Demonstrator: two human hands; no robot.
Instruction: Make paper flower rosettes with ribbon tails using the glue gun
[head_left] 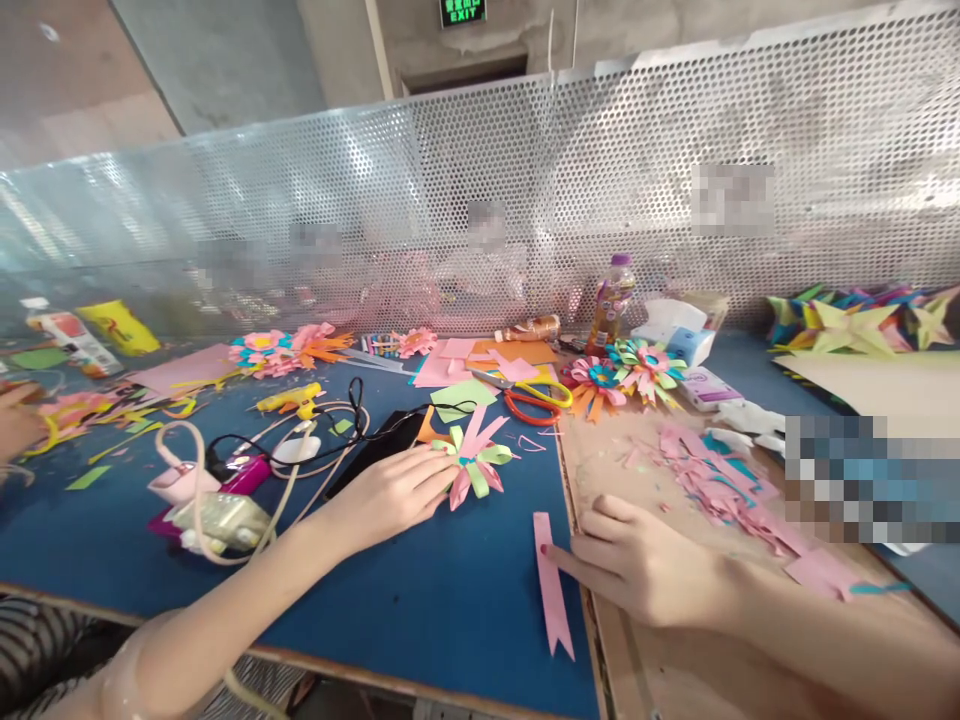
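Observation:
My left hand (394, 492) rests on the blue table (420, 600), its fingertips pressing the edge of a pink and green paper flower (475, 460). My right hand (637, 560) lies on a brown cardboard sheet (675, 680), index finger touching a pink paper strip (553, 585) with a notched end. Neither hand grips anything; the fingers are loosely spread.
Orange-handled scissors (534, 398), finished paper flowers (626, 372), a bottle (611, 302), pink paper scraps (720, 485), a yellow glue gun (289, 400) with cables and a black phone (379, 450) lie around. A perforated metal screen (525, 180) backs the table. Another person's hand (16, 420) is at far left.

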